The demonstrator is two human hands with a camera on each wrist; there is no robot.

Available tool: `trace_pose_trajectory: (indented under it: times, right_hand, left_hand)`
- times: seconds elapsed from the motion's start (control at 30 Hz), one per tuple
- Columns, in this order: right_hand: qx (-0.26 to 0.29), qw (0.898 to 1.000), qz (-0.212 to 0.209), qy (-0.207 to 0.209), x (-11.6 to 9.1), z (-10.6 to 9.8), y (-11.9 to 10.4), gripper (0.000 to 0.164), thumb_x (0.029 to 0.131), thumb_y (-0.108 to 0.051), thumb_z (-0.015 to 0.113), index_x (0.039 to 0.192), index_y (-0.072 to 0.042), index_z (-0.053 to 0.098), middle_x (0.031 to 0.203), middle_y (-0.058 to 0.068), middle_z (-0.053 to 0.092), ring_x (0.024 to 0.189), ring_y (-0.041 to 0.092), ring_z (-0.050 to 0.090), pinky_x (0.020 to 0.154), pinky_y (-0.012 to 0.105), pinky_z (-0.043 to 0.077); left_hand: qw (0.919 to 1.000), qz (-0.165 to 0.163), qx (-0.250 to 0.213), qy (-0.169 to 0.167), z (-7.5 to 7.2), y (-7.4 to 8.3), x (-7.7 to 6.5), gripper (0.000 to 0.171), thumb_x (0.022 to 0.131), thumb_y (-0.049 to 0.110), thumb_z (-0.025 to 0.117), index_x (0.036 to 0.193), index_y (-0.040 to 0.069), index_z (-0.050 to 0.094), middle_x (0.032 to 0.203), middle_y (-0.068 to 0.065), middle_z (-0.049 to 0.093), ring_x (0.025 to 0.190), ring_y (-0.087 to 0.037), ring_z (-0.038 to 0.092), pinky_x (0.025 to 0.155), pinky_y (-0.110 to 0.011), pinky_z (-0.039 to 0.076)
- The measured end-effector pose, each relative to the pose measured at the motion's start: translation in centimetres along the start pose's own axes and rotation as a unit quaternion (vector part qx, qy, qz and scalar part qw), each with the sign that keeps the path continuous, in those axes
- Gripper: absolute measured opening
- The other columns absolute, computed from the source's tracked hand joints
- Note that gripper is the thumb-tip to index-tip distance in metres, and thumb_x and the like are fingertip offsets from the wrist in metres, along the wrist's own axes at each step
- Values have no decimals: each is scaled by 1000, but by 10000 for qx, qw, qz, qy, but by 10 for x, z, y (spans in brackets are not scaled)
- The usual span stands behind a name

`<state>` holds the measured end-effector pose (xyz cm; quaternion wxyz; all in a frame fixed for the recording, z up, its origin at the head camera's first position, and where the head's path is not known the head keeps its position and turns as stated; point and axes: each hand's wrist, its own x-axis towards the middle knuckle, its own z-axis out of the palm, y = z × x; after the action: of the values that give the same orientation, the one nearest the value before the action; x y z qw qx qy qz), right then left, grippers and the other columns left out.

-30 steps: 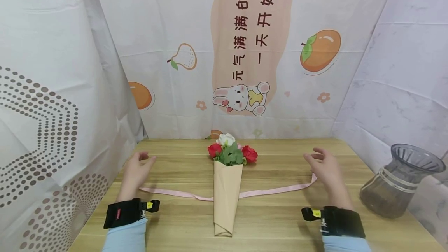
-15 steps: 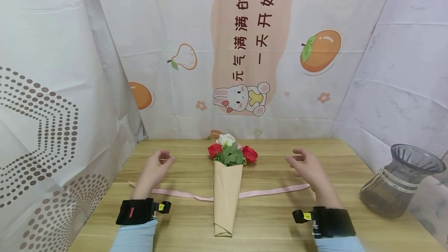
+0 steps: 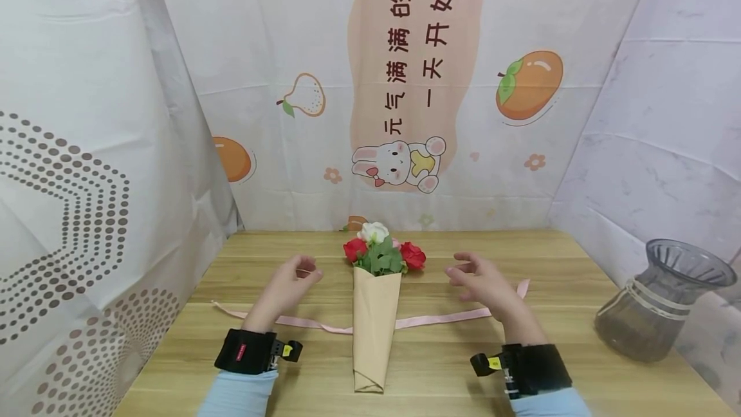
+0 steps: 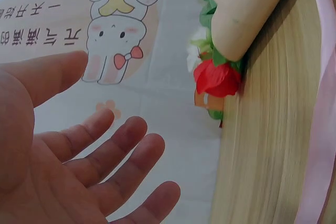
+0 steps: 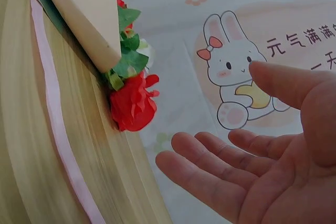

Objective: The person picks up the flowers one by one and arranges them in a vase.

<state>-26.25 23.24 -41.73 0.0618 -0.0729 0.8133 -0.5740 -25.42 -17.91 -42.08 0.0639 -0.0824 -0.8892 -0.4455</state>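
Observation:
A bouquet wrapped in tan paper [image 3: 375, 330] lies in the middle of the table, its red and white flowers [image 3: 379, 250] pointing away from me. Under the wrap a pink ribbon [image 3: 428, 320] runs crosswise, stretching out to both sides. My left hand [image 3: 289, 285] hovers left of the bouquet with fingers relaxed and nothing in it; the left wrist view shows its bare palm [image 4: 58, 177]. On the other side my right hand [image 3: 480, 282] is likewise loose and holds nothing, above the ribbon's right part. In the right wrist view its fingers [image 5: 210, 177] are spread apart.
A smoky glass vase [image 3: 648, 314] with cord around its neck stands at the table's right edge. The wooden table [image 3: 312, 372] ends against a printed curtain [image 3: 278, 159] at the back, with more sheeting on both sides.
Both hands have moved inward toward the bouquet. The ribbon's right end, at my right hand a second ago, now lies beyond my right wrist. The bouquet has stayed put.

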Motion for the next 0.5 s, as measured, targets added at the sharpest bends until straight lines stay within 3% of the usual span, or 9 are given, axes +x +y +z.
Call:
trace_pose_trajectory:
  times: [0.3,0.5]
  right_hand:
    - [167,9991,39,-390,0,26,-6,76,99,-32,68,154,3,30,136,30,51,118,44,60,81,50,58]
    - [313,9985,222,-398,0,43,-7,76,98,-28,71,155,1,29,135,27,54,117,45,60,73,49,60]
  left_hand:
    - [9990,146,-187,-386,21,5,0,35,98,25,70,124,3,63,116,-10,66,107,-27,62,90,-46,52]
    - [9973,328,-189,-625,31,8,0,29,98,23,69,119,4,64,114,-10,66,106,-27,62,92,-49,51]
